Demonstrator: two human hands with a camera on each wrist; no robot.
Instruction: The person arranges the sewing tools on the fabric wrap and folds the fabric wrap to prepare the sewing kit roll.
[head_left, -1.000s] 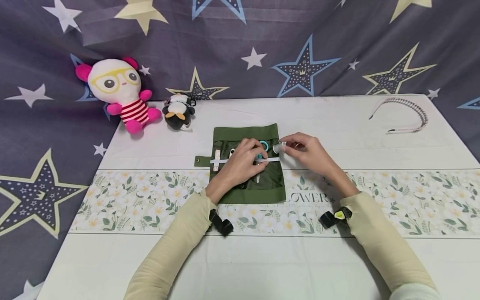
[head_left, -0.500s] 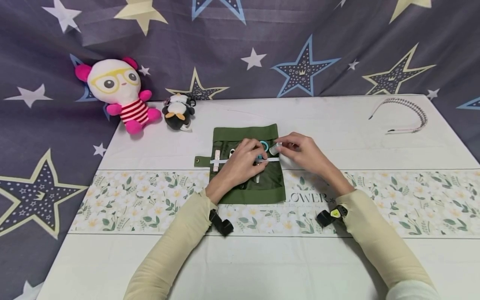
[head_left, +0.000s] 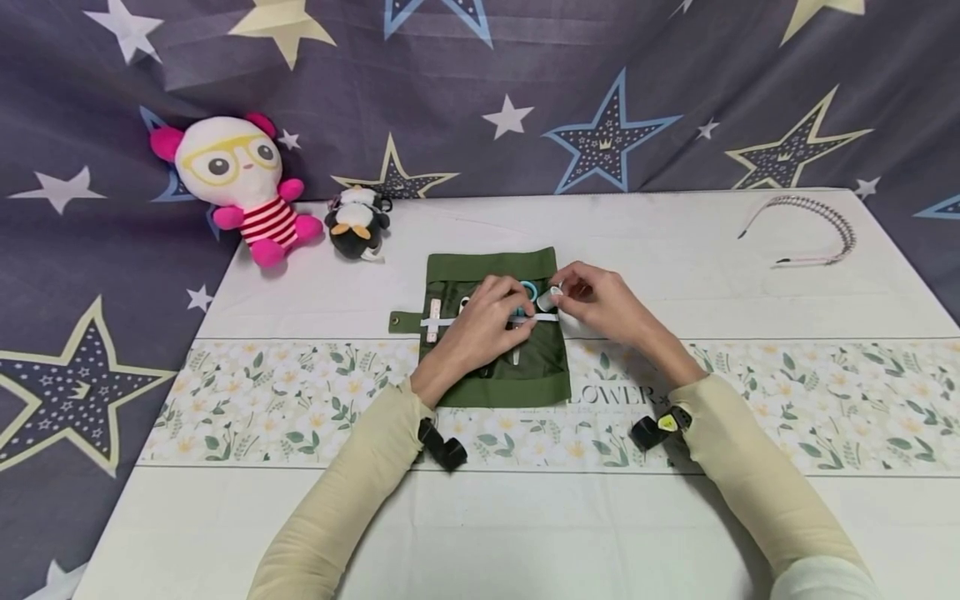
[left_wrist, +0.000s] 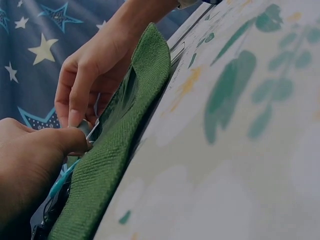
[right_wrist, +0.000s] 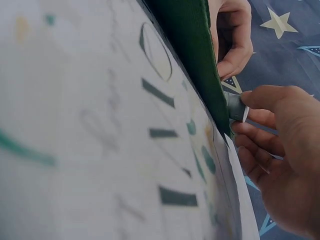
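Observation:
A green fabric organizer [head_left: 491,393] lies unfolded in the head view, with a white elastic band [head_left: 547,317] across it. My left hand [head_left: 489,327] is over its middle, thumb and fingers pinching the band; the hand covers much of what lies beneath. Between right thumb and fingers, my right hand [head_left: 603,300] pinches a small translucent cylinder [right_wrist: 236,106] with a white rim, at the band's right end. Turquoise handle loops [head_left: 529,289] of a scissors-like tool show beside my left fingers. A pale patterned strip [head_left: 433,321] sits under the band at the left.
A snap tab [head_left: 405,322] sticks out from the organizer's left side. Behind it to the left are a pink-and-white plush toy [head_left: 243,192] and a small penguin plush [head_left: 357,225]. A headband [head_left: 840,225] lies at the back right. A floral strip [head_left: 300,400] crosses the table.
My right hand has moved left with the small cylinder, from beside the organizer's right edge to over it, at the band. My left hand stays nearly still.

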